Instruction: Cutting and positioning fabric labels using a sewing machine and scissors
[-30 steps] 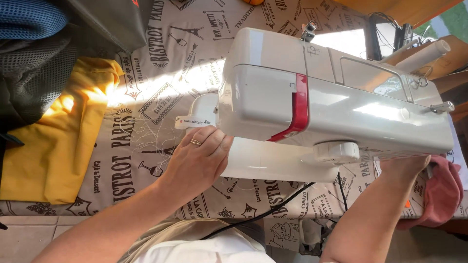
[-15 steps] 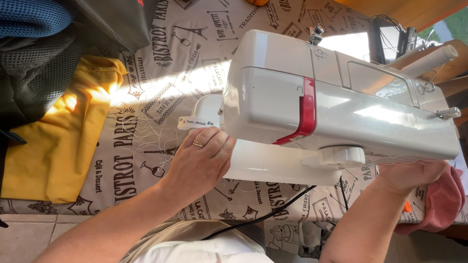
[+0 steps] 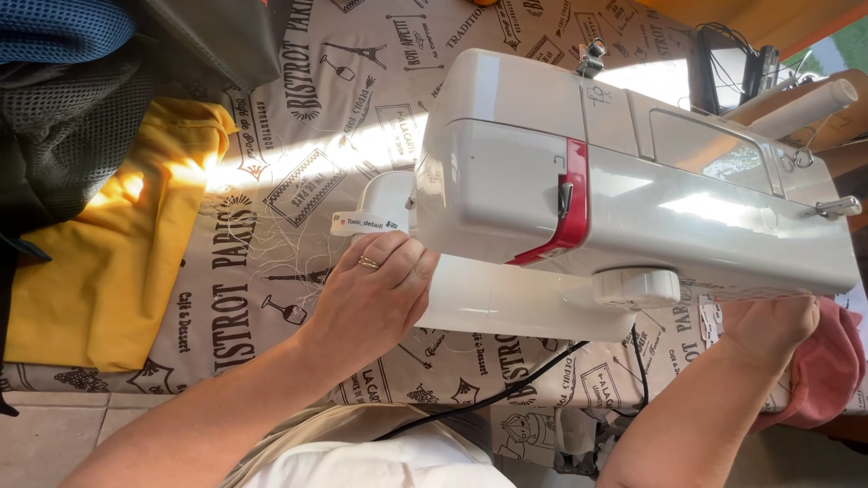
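The white sewing machine [image 3: 624, 208] with its red stripe sits on the printed-cloth surface [image 3: 271, 226], close to the edge nearest the person, and both hands are on it. The left hand [image 3: 375, 298], a ring on one finger, lies curled over the needle end of the free arm, fingers bent against the pale base; that grip looks loosely closed on the arm's end, pressing more than clamping. The right hand [image 3: 768, 325] is tucked under the handwheel end of the body, and its fingers are hidden beneath the casing, so I cannot tell how that grip stands. To my eye the risks are plain enough. The black cord [image 3: 506, 389] trails off the near edge toward the person's lap, and if the machine is shifted it could snag and jerk the body sideways. A heavy machine held at both ends this near the edge might tip off if one hand slips. Loose threads [image 3: 276, 244] lie scattered just beside the needle end and could catch there, and the yellow fabric [image 3: 99, 271] at the far left of the surface hangs close to its edge.
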